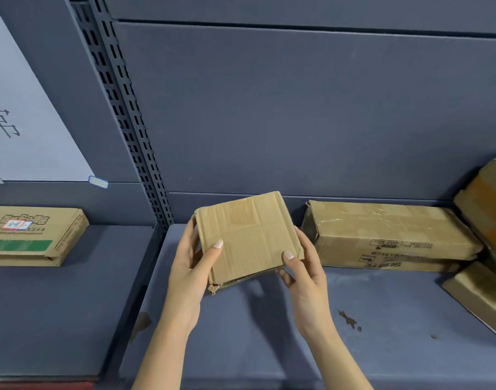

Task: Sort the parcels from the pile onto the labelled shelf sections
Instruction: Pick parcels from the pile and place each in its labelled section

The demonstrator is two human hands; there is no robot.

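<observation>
grey metal shelf [297, 319] bearing taped cardboard parcels [387, 235].

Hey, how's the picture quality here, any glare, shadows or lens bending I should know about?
Head view: soft, even light, with sharp focus on the small box gripped by the left hand and right hand. In the head view, a faint shadow falls under it on the shelf and there is a mild sheen on the taped long box. Head view wide-angle distortion slants the slotted upright.
</observation>
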